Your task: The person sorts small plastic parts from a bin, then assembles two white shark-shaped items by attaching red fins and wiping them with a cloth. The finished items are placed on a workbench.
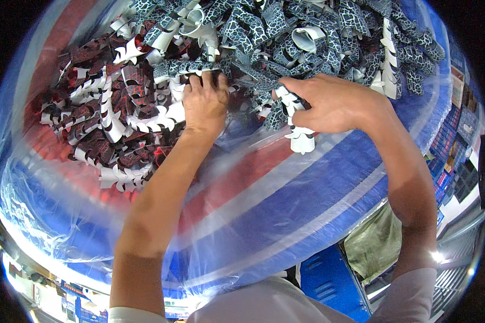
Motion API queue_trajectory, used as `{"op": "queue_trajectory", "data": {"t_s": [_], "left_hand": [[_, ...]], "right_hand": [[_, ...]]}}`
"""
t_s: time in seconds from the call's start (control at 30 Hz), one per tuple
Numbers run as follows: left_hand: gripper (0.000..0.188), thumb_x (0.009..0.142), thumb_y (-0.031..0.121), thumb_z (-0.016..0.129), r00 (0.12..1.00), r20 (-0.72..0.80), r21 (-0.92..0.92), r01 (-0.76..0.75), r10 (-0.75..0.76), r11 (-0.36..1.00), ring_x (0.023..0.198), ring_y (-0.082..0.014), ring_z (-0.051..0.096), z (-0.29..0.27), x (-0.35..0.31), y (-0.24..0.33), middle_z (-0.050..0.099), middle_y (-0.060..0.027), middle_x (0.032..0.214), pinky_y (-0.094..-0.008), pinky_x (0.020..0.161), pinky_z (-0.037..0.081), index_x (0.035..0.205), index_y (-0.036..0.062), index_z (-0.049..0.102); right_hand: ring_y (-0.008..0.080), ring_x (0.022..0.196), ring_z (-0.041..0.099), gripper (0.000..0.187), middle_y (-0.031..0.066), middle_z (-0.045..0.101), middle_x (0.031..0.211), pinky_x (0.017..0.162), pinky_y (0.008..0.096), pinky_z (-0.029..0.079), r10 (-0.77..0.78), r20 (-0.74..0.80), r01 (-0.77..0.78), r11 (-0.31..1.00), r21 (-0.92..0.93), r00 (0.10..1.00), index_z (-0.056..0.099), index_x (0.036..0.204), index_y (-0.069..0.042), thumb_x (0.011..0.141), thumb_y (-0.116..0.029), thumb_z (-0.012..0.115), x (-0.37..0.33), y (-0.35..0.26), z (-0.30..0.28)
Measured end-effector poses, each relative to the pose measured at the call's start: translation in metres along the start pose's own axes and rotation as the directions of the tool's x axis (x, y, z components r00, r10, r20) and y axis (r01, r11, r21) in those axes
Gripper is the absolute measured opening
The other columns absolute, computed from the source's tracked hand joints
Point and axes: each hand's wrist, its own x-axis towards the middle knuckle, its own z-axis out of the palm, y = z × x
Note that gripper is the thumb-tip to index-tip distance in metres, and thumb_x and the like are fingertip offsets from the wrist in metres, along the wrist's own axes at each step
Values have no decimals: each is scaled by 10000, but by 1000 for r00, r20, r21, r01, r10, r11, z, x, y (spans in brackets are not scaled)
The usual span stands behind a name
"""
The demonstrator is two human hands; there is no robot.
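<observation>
Two short white sleeves (415, 290) are shown nearest, at 5 and 7 o'clock, and from them both forearms are stretched toward 12. At 5 o'clock a slotted blue panel (326, 280) and a grey-green cloth (374, 242) are left showing beside the curved edge of a striped sheet (237, 185) in red, white and blue. The sheet is partly covered by clear plastic film (43, 202), wrinkled most at 8 o'clock.

Just right of centre, a white segmented piece (302, 139) with black gaps is held by the right hand (334, 102), its broad end pointed toward 6. It is pinched between thumb and index finger, the index extended along its upper end; the remaining fingers are hidden. By the left hand (206, 105), toward 11, a dark crackle-patterned strip (180, 67) is touched at the edge of the heap; its fingers are bent and slightly spread, and whether anything is pinched cannot be told.

From 9 to 11 o'clock, black-and-red segmented pieces (99, 107) are heaped. Farther, from 11 to 2, grey crackle-patterned pieces (318, 51) are piled, with white undersides turned up among them.
</observation>
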Motion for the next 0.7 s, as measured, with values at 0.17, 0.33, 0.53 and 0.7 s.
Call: {"op": "queue_trajectory", "data": {"t_s": [0.17, 0.33, 0.53, 0.7], "left_hand": [[237, 993, 234, 521, 964, 247, 134, 68, -99, 989, 985, -286, 646, 19, 18, 11, 721, -60, 1069, -454, 847, 441, 1050, 145, 732], [254, 993, 174, 530, 893, 447, 164, -26, -51, 986, 993, -234, 727, 2, 37, 8, 758, -9, 1036, -404, 779, 534, 1125, 187, 746], [203, 865, 185, 718, 756, 654, 87, -60, -11, 994, 1027, -246, 761, -73, 27, -13, 777, -68, 1104, -357, 828, 597, 1051, 144, 790], [289, 785, 255, 773, 699, 712, 41, -137, 67, 990, 961, -328, 756, -121, 12, -32, 763, -140, 1029, -456, 824, 600, 1026, 96, 749]], "right_hand": [[417, 875, 710, 654, 251, 730, 895, 810, 494, 537, 48, 62, -54, 994, 91, 997, 467, 1470, 2, 883, -237, 627, 1, -1, -2], [409, 862, 713, 598, 240, 730, 868, 795, 489, 540, -11, 37, 8, 998, 69, 999, 499, 1424, -16, 879, -231, 620, 1, -1, -1], [382, 871, 729, 508, 199, 749, 855, 794, 487, 545, 46, 76, -51, 996, 71, 996, 541, 1347, -39, 878, -224, 604, 0, 2, 2], [364, 880, 738, 520, 204, 758, 909, 808, 460, 565, 45, 64, -53, 992, 117, 997, 538, 1371, -44, 884, -214, 598, -4, -2, -1]]}}
